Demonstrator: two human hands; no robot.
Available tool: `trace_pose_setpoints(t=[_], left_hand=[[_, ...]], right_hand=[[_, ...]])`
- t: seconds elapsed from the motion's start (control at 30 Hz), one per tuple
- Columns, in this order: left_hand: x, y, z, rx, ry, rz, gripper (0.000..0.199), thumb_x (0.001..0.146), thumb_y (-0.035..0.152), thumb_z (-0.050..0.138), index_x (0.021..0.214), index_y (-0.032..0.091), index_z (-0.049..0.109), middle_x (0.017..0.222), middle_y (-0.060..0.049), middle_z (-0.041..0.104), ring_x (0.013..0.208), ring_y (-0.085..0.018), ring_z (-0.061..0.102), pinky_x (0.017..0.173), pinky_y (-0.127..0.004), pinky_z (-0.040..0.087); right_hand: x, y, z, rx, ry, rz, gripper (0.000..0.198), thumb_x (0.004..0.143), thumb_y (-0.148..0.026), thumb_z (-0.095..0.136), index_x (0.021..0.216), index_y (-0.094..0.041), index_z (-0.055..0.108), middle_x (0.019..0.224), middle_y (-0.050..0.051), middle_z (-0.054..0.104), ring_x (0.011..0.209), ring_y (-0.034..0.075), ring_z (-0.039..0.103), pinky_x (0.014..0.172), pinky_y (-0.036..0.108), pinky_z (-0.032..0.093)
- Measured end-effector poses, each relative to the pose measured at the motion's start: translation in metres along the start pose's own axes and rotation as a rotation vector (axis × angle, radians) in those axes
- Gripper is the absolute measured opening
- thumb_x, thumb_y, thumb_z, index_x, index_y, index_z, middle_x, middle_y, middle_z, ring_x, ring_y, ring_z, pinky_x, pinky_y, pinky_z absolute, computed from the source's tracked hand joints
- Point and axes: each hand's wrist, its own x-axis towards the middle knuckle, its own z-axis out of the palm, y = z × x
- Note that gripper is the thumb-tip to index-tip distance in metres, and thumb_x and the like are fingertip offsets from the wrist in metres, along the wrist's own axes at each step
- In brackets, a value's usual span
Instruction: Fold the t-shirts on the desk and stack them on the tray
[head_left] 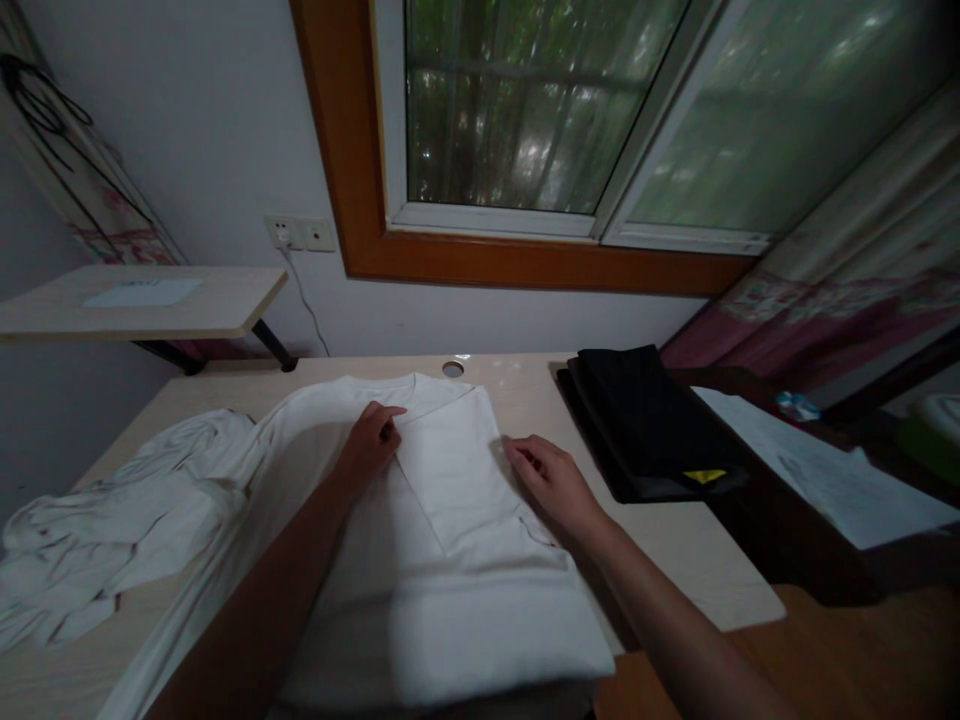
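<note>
White crew-neck shirt point(420, 530), long axis running away, lies under the left hand point(366, 445).
Right hand point(556, 482) meets its right edge; both hands' fingers curl narrowly, any pinch unclear.

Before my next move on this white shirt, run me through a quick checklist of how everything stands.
1. Long-sleeved white fabric shirt lying on the pale wood-look table: ok.
2. Right side folded inward over the front: ok.
3. Sleeve on your left folded in: not ok, it stretches outward.
4. Cloth near the right hand smooth: not ok, creases show.
5. Left hand has a grip on the cloth: cannot tell, it may only rest there.
6. Folded black fabric stack apart from the shirt: ok.
</note>
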Motion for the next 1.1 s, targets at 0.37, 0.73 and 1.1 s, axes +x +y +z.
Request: trace_pose_setpoints(t=[0.37,0.73,1.1], left_hand=[[-0.004,-0.016,0.009,0.014,-0.099,0.041,0.039,0.082,0.008,0.050,0.116,0.018,0.064,0.102,-0.004,0.053,0.079,-0.014,0.054,0.081,-0.031,0.049],[-0.004,-0.008,0.006,-0.016,-0.116,0.069,0.030,0.087,0.012,0.051,0.111,0.019,0.067,0.105,-0.004,0.056,0.081,-0.014,0.056,0.082,-0.031,0.050],[-0.007,-0.010,0.008,-0.034,-0.200,0.153,0.041,0.081,0.003,0.047,0.110,0.020,0.070,0.104,-0.006,0.059,0.087,-0.015,0.059,0.080,-0.029,0.049]], right_hand=[[-0.011,0.023,-0.015,0.104,-0.378,0.063,0.046,0.083,-0.032,0.072,0.123,-0.019,0.054,0.096,0.003,0.057,0.080,0.017,0.056,0.073,0.030,0.048],[-0.020,0.021,-0.024,-0.028,-0.484,0.039,0.065,0.076,-0.015,0.066,0.138,-0.024,0.046,0.084,-0.002,0.057,0.073,0.016,0.056,0.070,0.028,0.045],[-0.013,0.015,-0.041,-0.067,-0.516,0.050,0.052,0.083,-0.021,0.063,0.134,-0.023,0.053,0.080,-0.001,0.061,0.068,0.016,0.057,0.064,0.027,0.044]])
